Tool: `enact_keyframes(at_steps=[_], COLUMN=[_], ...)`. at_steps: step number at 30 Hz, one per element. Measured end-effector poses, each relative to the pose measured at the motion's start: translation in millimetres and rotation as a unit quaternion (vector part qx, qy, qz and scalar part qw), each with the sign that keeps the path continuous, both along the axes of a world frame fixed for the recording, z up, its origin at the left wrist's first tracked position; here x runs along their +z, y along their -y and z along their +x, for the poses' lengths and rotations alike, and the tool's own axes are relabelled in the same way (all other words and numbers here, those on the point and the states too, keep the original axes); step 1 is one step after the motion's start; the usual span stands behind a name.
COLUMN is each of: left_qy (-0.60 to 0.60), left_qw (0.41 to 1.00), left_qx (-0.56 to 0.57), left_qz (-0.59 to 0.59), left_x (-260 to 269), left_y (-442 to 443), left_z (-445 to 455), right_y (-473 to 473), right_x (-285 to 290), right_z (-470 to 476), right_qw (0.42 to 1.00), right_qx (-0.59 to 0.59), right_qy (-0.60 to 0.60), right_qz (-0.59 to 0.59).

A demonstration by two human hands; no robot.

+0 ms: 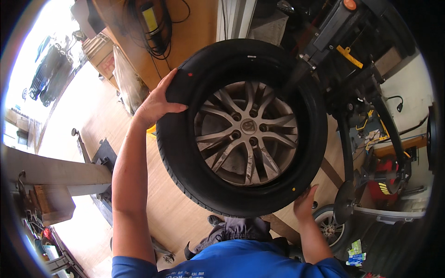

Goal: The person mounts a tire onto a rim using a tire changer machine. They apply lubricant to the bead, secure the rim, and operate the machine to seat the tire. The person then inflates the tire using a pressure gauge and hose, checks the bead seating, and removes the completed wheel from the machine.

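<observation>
A black rubber tyre lies tilted over a dusty alloy wheel rim, whose spokes and centre cap show through the tyre's opening. My left hand holds the tyre at its upper left, thumb on the sidewall and fingers over the tread. At the lower right, my right hand grips the tyre's edge from outside, its fingers partly hidden behind the rubber. Small red and yellow dots mark the sidewall. The mounting arm of a tyre changer reaches over the tyre's upper right; its tip is hard to make out.
Another wheel stands at lower right, near a round black disc on the machine. A coiled cable with a work lamp hangs at the top. A lift post and wooden block are on the left.
</observation>
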State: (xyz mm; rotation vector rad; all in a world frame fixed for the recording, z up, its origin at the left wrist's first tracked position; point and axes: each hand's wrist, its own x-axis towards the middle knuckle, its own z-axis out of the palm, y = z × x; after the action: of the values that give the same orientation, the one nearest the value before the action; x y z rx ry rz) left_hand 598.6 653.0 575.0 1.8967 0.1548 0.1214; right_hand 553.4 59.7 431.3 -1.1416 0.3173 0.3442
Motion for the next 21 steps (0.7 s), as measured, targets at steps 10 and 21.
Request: enact_keyframes(at_steps=[10, 21], left_qy=[-0.012, 0.005], left_qw=[0.998, 0.972], left_qx=[-0.015, 0.191], left_qz=[0.059, -0.139], left_x=[6.9, -137.7], left_y=[-13.3, -22.1], left_z=[53.8, -40.9], right_y=[18.2, 36.5], right_x=[31.5, 4.7], right_z=[155.8, 174.8], right_qw=[0.992, 0.989], right_qx=[-0.023, -0.004], right_qy=[0.035, 0.049], right_qz=[-0.122, -0.143])
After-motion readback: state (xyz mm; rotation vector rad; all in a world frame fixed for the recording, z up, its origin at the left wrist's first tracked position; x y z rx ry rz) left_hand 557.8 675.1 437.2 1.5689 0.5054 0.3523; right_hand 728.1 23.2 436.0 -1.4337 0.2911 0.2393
